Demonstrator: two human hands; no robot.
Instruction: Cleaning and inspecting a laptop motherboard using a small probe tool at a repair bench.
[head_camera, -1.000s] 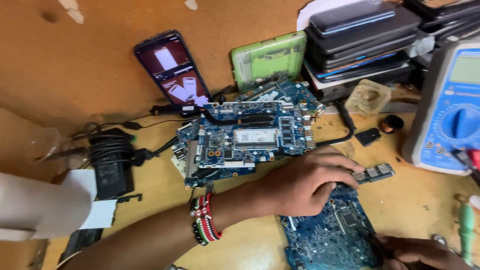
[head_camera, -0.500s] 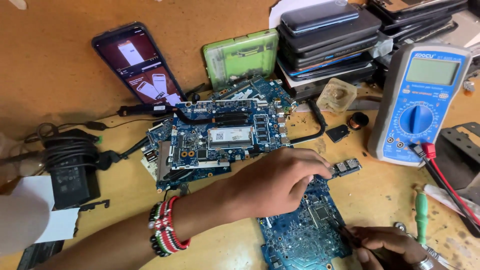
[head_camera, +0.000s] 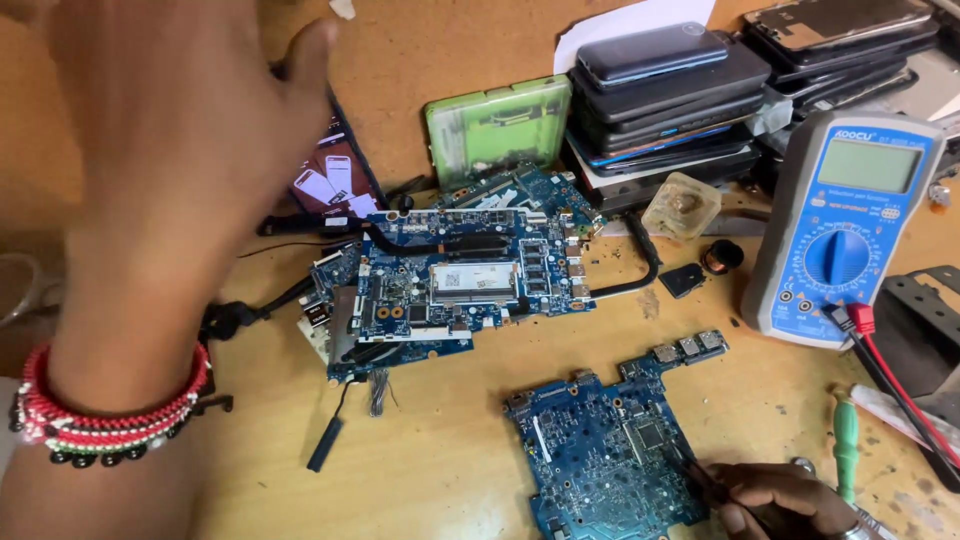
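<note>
Two blue circuit boards lie on the wooden worktop (head_camera: 440, 470): the larger board (head_camera: 450, 285) at centre and the smaller board (head_camera: 610, 450) nearer the person. The right hand (head_camera: 785, 500) has its grip closed on a thin dark tool (head_camera: 690, 472) whose tip touches the smaller board. The left hand (head_camera: 170, 150) is raised, blurred, fingers spread, holding nothing. One blue multimeter (head_camera: 840, 225) stands right, beside one green-handled screwdriver (head_camera: 846, 445).

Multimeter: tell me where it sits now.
In the head view the multimeter stands at the right of the bench, beside the stack of phones, beyond the right hand.
</note>
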